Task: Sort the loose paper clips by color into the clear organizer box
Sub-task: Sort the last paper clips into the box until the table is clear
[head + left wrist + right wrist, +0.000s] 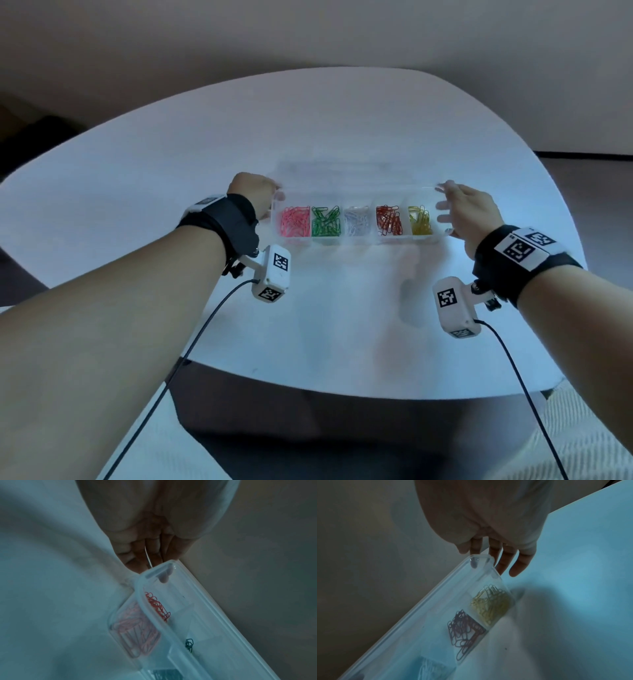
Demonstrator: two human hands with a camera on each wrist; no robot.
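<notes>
The clear organizer box (pixel 358 240) sits mid-table with five filled compartments: pink clips (pixel 295 222), green clips (pixel 326 222), white clips (pixel 358 222), red clips (pixel 388 221) and yellow clips (pixel 420 221). Its clear lid (pixel 356 174) stands tilted over the back. My left hand (pixel 255 195) pinches the lid's left corner (pixel 159 573), beside the pink clips (pixel 135 628). My right hand (pixel 466 209) pinches the lid's right corner (pixel 481 559) with thumb and forefinger, its other fingers (pixel 522 561) spread, near the yellow clips (pixel 489 601) and red clips (pixel 464 630). No loose clips show on the table.
The white rounded table (pixel 154 178) lies under the box, its front edge (pixel 342 387) close to my body. Black cables (pixel 205 325) hang from both wrist cameras over that edge. A wall stands behind the table.
</notes>
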